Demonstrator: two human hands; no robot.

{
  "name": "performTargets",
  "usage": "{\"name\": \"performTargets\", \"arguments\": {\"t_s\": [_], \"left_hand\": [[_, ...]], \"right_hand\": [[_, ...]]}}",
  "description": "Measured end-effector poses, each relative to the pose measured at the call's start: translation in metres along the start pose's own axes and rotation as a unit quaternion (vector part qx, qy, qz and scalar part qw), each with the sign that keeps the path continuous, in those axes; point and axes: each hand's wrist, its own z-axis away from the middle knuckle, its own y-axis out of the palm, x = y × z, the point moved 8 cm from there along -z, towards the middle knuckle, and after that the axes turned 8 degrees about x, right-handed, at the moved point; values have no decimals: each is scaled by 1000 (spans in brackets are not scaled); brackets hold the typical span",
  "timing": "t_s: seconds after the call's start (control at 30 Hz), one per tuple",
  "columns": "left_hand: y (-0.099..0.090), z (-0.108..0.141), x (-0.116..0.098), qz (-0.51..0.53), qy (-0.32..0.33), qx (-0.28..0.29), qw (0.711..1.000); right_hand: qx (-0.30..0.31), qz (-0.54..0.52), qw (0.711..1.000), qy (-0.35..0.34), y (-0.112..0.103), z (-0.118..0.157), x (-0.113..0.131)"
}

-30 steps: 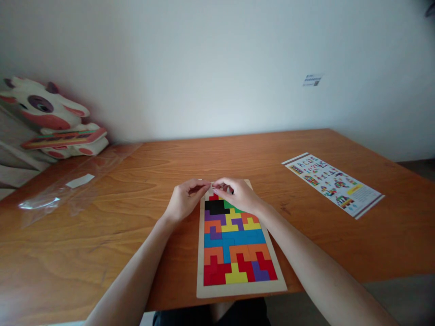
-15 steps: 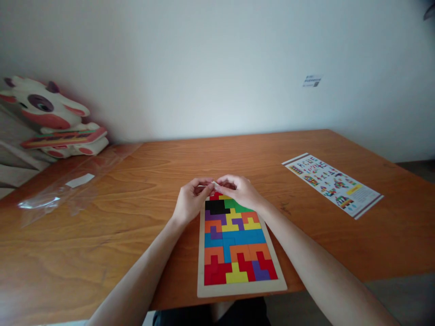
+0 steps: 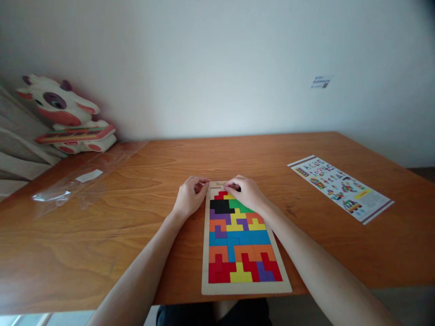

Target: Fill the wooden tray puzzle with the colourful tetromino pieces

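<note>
A wooden block puzzle board (image 3: 247, 288) lies flat at the table's front edge, filled with interlocking coloured pieces; pale bare base shows at its far end. My left hand (image 3: 190, 195) is closed at the board's far left corner, thumb and fingertips on the frame. Above the far end, my right hand (image 3: 246, 192) is closed in a pinch; whatever its fingertips hold is too small to make out. Near that hand lie a red piece (image 3: 220, 195), a black piece (image 3: 220, 206) and a green piece (image 3: 238, 206), the last partly covered by the hand.
On the right of the wooden table (image 3: 163, 163) lies a printed pattern sheet (image 3: 340, 189). Clear plastic wrapping (image 3: 64, 194) with a white label spreads over the left side. A cow-shaped toy keyboard (image 3: 76, 117) stands at the back left, against the wall.
My hands, together over the board's far end before, have moved apart. The left has shifted to the frame's corner, and bare base now shows between them. The view has turned slightly left.
</note>
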Motion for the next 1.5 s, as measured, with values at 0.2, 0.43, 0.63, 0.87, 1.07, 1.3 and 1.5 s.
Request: {"name": "performTargets", "arguments": {"t_s": [0.2, 0.43, 0.63, 0.87, 1.07, 1.3, 1.5], "left_hand": [[0, 3, -10, -70, 58, 2, 996], [17, 10, -31, -143, 153, 70, 975], [23, 13, -35, -131, 167, 107, 971], [20, 13, -33, -84, 143, 117, 979], [-2, 5, -19, -163, 114, 15, 980], [-18, -1, 11, -277, 23, 15, 960], [-16, -1, 12, -190, 39, 52, 980]], "right_hand": [[-10, 82, 996, -38, -3, 3, 9], [27, 147, 982, -112, -1, 8, 24], [14, 132, 987, -96, -1, 6, 17], [-8, 76, 995, -62, -1, 1, 9], [-14, 52, 997, -48, -3, 2, 5], [-1, 48, 998, -47, -5, 3, 9], [6, 45, 998, -46, -5, 3, 11]]}}
